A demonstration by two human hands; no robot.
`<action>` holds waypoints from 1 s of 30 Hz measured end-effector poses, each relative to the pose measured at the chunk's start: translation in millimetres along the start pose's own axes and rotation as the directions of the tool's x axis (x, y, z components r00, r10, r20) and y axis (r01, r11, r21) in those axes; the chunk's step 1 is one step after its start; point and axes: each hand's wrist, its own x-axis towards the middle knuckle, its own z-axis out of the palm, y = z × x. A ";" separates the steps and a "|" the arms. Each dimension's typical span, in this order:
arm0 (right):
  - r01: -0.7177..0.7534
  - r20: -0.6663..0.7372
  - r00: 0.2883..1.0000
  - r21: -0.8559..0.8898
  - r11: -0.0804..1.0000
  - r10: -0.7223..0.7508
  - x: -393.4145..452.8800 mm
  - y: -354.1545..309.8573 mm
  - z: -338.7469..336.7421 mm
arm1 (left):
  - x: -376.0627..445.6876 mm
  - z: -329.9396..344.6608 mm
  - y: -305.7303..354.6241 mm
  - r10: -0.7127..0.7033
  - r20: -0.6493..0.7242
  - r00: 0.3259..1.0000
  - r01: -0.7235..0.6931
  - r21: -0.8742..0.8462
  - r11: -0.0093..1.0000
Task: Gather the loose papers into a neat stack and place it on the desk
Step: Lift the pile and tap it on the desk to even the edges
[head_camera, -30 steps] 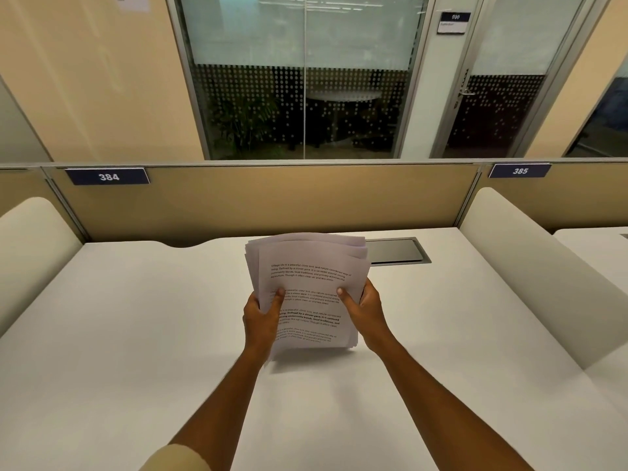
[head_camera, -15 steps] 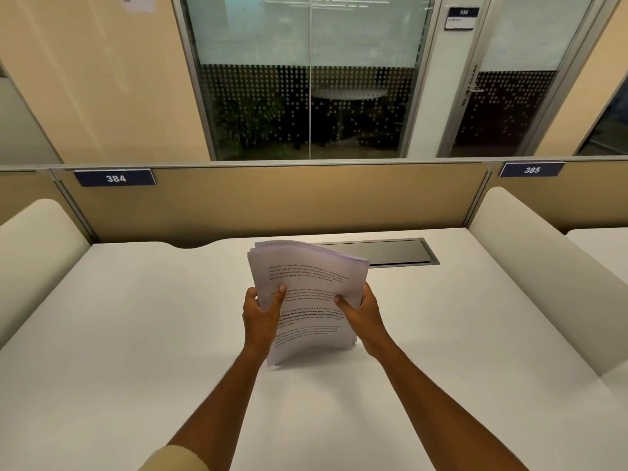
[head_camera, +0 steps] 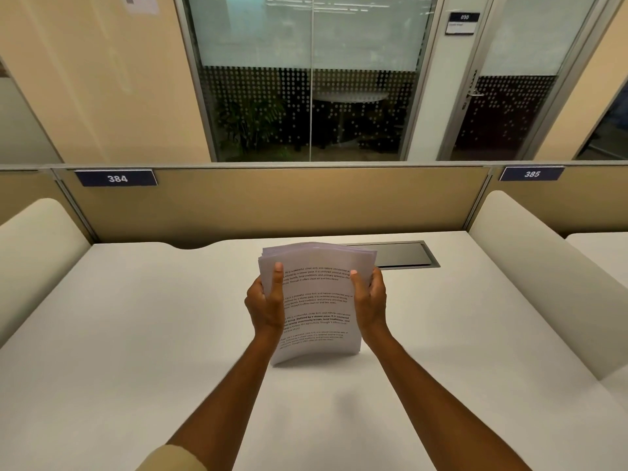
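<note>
A stack of white printed papers (head_camera: 317,300) stands nearly upright on the white desk (head_camera: 136,334), its bottom edge resting on the desk top. My left hand (head_camera: 266,305) grips the stack's left edge, thumb on the front sheet. My right hand (head_camera: 370,300) grips the right edge the same way, thumb on the printed face. The sheets' top edges are slightly fanned and uneven.
A dark recessed cable hatch (head_camera: 397,254) lies in the desk just behind the papers. Padded side dividers stand at the left (head_camera: 37,253) and right (head_camera: 537,277). A tan back partition (head_camera: 289,202) closes the far edge.
The stack has been straightened between my hands and its sheets are more even. Both hands have slid higher up the stack's edges.
</note>
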 end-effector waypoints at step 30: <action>-0.131 -0.262 0.960 -0.109 0.985 0.099 -3.9 -45.0 8.2 | 2.8 9.5 28.5 -0.020 -0.195 0.981 0.037 0.086 0.996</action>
